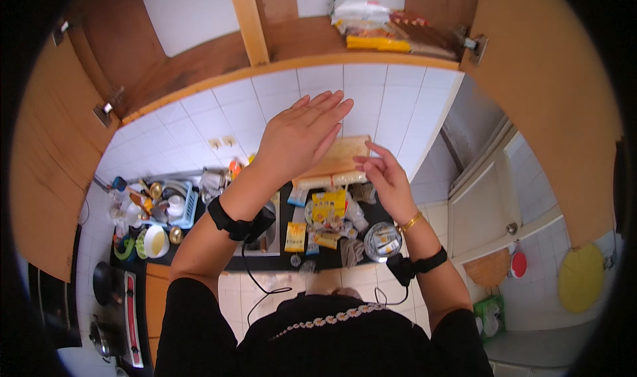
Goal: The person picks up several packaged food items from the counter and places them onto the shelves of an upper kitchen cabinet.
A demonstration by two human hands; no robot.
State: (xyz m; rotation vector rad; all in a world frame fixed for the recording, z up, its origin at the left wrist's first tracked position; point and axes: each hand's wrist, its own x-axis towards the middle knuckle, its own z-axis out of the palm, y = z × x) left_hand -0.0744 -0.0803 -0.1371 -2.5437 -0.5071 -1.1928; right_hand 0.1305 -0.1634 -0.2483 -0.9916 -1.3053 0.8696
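Observation:
My left hand is raised in front of the white tiled wall, flat, with its fingers stretched out and holding nothing. Lower to the right is my right hand, its fingers loosely bent and nothing seen in them. Between the hands, a wooden board leans against the tiles, partly hidden by my left hand. Beneath it on the dark counter lie a yellow packet, a smaller yellow packet and a grey cloth. A round container of small packets stands below my right hand.
Overhead is an open wall cabinet with bagged goods at its right. Its left door and right door stand swung out. A blue dish rack, a white bowl and a gas stove are at left.

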